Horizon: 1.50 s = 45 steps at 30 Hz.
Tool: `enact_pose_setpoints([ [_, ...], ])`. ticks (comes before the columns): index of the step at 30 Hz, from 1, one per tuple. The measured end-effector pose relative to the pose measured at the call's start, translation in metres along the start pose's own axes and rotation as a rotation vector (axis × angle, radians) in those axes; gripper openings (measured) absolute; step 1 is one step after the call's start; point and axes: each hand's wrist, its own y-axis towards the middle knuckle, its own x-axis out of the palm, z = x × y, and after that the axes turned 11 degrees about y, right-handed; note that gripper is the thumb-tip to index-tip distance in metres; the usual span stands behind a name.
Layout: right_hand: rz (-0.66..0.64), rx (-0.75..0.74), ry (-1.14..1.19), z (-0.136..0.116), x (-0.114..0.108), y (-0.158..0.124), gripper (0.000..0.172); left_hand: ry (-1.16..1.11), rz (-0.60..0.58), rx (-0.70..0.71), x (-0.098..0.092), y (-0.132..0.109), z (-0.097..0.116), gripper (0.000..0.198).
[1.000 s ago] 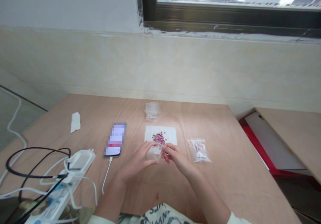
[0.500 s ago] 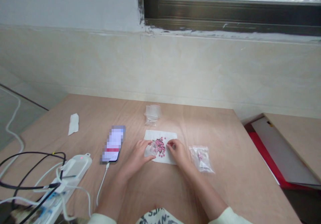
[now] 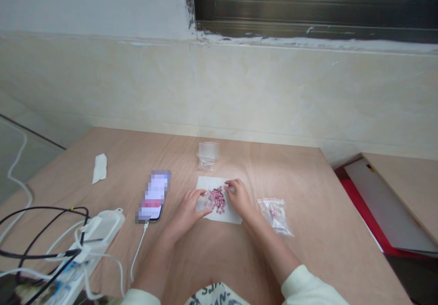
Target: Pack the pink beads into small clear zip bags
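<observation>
A white paper sheet [image 3: 208, 183] lies on the wooden table [image 3: 301, 195] with a pile of small pink beads [image 3: 218, 197] on it. My left hand [image 3: 188, 209] pinches a small clear plastic bag [image 3: 207, 201] at the left edge of the pile. My right hand [image 3: 238, 197] rests on the sheet at the right of the beads, its fingertips pinched at the pile's upper edge; what they hold is too small to make out.
A clear bag with pink beads [image 3: 275, 214] lies right of the sheet. Empty clear bags [image 3: 208, 152] sit behind it. A phone [image 3: 153, 196] on a white cable, a crumpled tissue [image 3: 100, 168] and a power strip [image 3: 97, 232] with cords lie left. A red folder [image 3: 362, 204] is at right.
Both hands moved forward from in front of the sheet onto it; the left brought the small clear bag to the beads, the right reached to the pile's upper edge.
</observation>
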Motion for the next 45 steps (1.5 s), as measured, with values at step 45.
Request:
enact_pose_setpoints([
  [45,0.024,0.092,-0.057,-0.009,0.008,-0.058,0.005,0.013,0.073,-0.015,-0.004,-0.021,0.004,0.041],
])
